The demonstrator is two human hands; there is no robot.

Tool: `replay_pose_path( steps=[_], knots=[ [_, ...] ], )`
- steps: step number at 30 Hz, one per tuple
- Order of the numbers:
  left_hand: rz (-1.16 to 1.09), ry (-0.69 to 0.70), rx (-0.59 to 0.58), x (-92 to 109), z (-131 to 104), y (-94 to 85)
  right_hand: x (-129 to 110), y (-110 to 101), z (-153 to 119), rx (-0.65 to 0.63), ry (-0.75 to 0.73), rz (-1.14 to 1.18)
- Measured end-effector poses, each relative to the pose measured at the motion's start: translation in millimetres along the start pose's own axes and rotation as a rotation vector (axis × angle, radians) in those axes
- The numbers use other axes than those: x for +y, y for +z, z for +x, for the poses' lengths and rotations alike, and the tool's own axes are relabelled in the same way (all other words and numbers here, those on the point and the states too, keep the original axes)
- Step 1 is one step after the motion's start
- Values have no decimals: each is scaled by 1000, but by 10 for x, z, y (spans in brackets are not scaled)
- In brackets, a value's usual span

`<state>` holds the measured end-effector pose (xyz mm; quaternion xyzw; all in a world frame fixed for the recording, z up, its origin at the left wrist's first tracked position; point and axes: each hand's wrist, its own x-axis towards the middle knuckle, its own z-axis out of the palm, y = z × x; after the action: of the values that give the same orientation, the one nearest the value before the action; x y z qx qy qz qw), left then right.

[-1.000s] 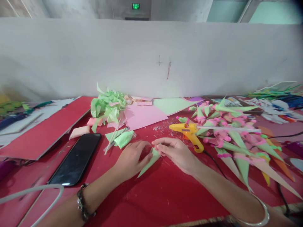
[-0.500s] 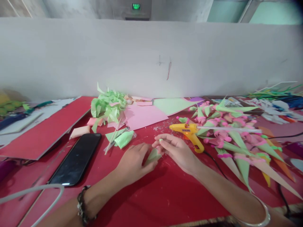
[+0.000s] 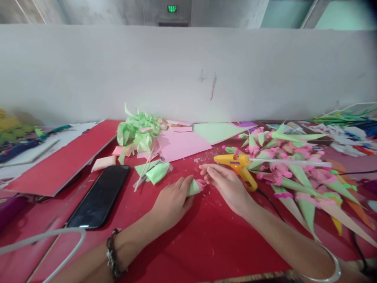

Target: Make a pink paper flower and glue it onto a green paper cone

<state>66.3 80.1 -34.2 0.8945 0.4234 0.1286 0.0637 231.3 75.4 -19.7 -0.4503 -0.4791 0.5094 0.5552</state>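
Note:
My left hand (image 3: 172, 202) is closed around a small pale green paper cone flower (image 3: 193, 188). Its pink tip (image 3: 202, 184) points right, towards my other hand. Just beside that tip is my right hand (image 3: 225, 186), its thumb and fingers drawn together; whatever they pinch is hidden from view. Close by on the right lies a yellow hot glue gun (image 3: 240, 167) with a clear glue stick in its back. A packet of light green clay-like material (image 3: 158, 173) rests beyond my left hand, beside a thin wooden stick (image 3: 143, 171).
Many finished-looking green and pink paper cone flowers (image 3: 303, 181) are heaped at the right. A black phone (image 3: 100, 196) lies left on the red table (image 3: 212, 251). Behind are crumpled green paper strips (image 3: 138, 129), pink paper sheets (image 3: 182, 145) and a red board (image 3: 64, 161).
My left hand has turned the cone so its pink end shows. My right hand has drawn slightly right; the small green bit seen at its fingertips is out of sight.

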Motion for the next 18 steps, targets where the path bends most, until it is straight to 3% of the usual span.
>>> replay_pose_path(
  steps=[5, 11, 15, 18],
  knots=[
    [123, -15, 97, -114, 21, -142, 11, -23, 18, 22, -9, -87],
    [223, -120, 112, -433, 64, -454, -39, -8, -8, -13, -1, -190],
    [275, -317, 135, -679, -202, -751, -56, -1, -22, -32, 4, -212],
    [374, -475, 126, -877, -520, -859, -50, 15, -31, -71, 31, -188]
  ],
)
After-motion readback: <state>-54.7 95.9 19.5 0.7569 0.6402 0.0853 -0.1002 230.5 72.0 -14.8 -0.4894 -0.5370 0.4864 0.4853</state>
